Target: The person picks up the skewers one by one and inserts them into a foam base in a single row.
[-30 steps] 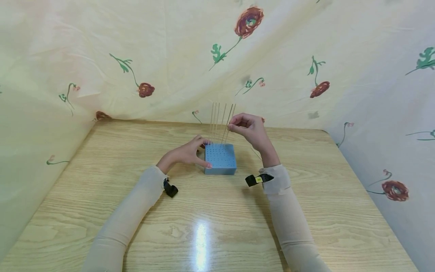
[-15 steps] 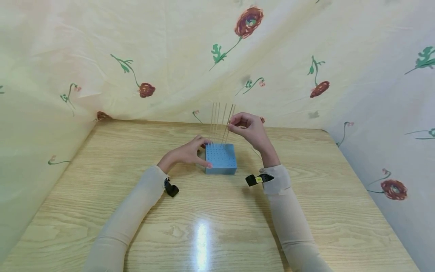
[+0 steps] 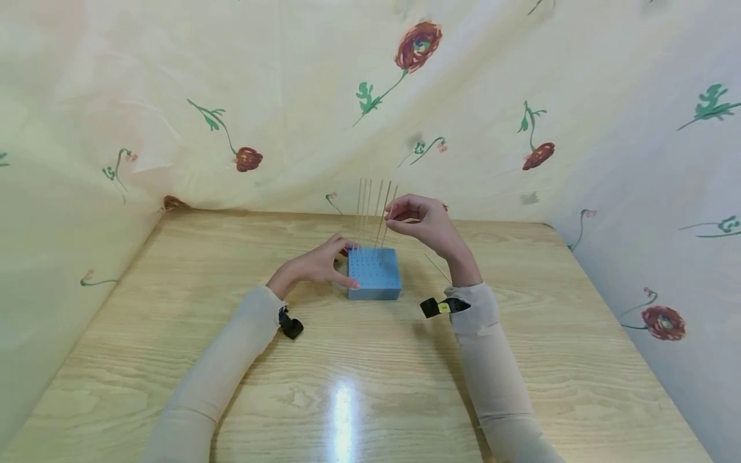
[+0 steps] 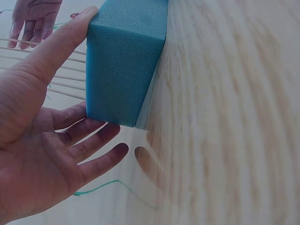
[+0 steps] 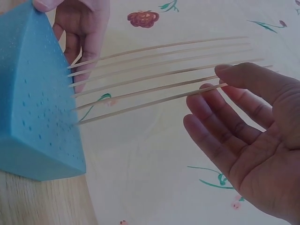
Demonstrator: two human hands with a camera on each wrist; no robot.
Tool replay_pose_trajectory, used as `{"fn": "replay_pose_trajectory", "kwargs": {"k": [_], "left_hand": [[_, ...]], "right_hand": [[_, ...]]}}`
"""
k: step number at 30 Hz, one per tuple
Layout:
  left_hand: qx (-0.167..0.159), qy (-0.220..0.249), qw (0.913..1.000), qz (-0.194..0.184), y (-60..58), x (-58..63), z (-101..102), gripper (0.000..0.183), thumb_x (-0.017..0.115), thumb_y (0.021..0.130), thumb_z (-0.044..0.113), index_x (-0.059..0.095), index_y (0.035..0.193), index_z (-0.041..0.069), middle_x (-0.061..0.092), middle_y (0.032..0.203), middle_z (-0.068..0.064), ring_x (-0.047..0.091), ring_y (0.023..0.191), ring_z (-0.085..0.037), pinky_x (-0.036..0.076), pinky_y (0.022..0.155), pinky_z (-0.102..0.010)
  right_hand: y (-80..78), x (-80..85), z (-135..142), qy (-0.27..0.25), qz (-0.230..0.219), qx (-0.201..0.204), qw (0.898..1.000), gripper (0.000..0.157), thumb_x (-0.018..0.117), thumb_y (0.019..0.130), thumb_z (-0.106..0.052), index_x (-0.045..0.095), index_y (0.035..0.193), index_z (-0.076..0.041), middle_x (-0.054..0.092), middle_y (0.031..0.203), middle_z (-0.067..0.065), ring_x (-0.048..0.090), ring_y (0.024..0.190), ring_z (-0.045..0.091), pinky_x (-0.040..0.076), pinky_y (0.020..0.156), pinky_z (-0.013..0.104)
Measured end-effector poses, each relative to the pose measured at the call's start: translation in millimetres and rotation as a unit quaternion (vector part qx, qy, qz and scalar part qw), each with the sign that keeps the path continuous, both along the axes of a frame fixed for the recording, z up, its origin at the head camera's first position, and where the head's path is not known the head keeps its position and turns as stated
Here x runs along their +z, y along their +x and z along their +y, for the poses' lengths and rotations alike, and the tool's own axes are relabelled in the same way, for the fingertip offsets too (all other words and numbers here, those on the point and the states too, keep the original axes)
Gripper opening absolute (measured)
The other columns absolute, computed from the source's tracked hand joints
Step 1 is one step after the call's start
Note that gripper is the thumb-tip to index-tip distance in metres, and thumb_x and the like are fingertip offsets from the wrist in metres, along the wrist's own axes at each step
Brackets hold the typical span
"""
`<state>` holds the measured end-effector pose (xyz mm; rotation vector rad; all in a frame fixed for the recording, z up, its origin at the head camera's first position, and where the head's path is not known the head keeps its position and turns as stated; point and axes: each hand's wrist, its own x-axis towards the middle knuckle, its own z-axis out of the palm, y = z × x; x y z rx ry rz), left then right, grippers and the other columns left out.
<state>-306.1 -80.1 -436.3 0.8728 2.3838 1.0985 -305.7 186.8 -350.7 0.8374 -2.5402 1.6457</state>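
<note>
A blue foam block [image 3: 374, 275] with rows of small holes in its top sits on the table. Several thin wooden sticks [image 5: 159, 75] stand up in a row along its far edge, leaning slightly in the head view. My left hand [image 3: 315, 262] grips the block from its left side, thumb on the near edge and fingers [image 4: 93, 136] at the far edge. High on the rightmost sticks, my right hand [image 3: 427, 222] pinches a stick [image 5: 154, 101] between thumb and fingers. Which stick lies exactly between the fingertips is partly hidden.
Another thin stick [image 3: 437, 266] lies on the wooden table [image 3: 278, 399], partly hidden by the right wrist. A flower-patterned cloth [image 3: 312, 96] hangs behind the table and along both sides.
The head view has shifted slightly. Both hands, the block and the sticks keep almost the same places relative to each other.
</note>
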Motion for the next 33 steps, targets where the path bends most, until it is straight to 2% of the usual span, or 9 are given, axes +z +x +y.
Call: {"fn": "replay_pose_trajectory", "kwargs": {"k": [8,14,19,25,33], "left_hand": [[0.003,0.002,1.0000,-0.004,0.8,-0.9,1,0.088,0.084,0.085,0.035,0.036,0.154,0.009,0.032,0.149,-0.013,0.038,0.139,-0.033,0.037,0.116,-0.050],[0.001,0.003,1.0000,-0.004,1.8,-0.3,2,0.089,0.084,0.086,0.033,0.035,0.155,0.008,0.032,0.150,-0.014,0.039,0.139,-0.033,0.037,0.116,-0.050],[0.000,0.004,1.0000,-0.003,1.4,0.3,2,0.088,0.084,0.086,0.033,0.035,0.155,0.008,0.032,0.151,-0.014,0.039,0.139,-0.033,0.037,0.115,-0.050],[0.004,-0.005,1.0000,-0.002,-0.3,-1.5,1,0.090,0.085,0.085,0.036,0.035,0.156,0.010,0.030,0.152,-0.012,0.038,0.140,-0.032,0.038,0.115,-0.051],[-0.002,-0.002,1.0000,-0.003,-1.2,-0.4,1,0.090,0.083,0.087,0.035,0.033,0.157,0.010,0.031,0.151,-0.013,0.038,0.140,-0.034,0.038,0.114,-0.051]], "right_hand": [[0.2,7.0,3,0.015,-0.005,0.007,1.000,0.021,0.074,0.094,-0.010,0.069,0.110,0.003,0.068,0.120,0.020,0.067,0.096,0.015,0.056,0.083,0.024],[-1.2,18.9,7,0.045,-0.004,0.029,0.999,0.024,0.075,0.093,-0.008,0.068,0.112,0.005,0.070,0.113,0.018,0.067,0.095,0.017,0.056,0.080,0.025],[-2.5,27.4,12,0.078,-0.025,0.043,0.996,0.025,0.075,0.092,-0.006,0.069,0.115,0.002,0.071,0.108,0.018,0.068,0.095,0.021,0.057,0.081,0.026],[-5.2,31.9,22,0.139,-0.046,0.046,0.988,0.023,0.075,0.093,-0.009,0.071,0.115,-0.003,0.072,0.107,0.017,0.069,0.096,0.023,0.056,0.083,0.026],[-10.7,32.3,42,0.220,-0.072,0.070,0.970,0.027,0.072,0.094,-0.008,0.068,0.120,0.000,0.073,0.105,0.015,0.070,0.097,0.023,0.056,0.086,0.028]]}}
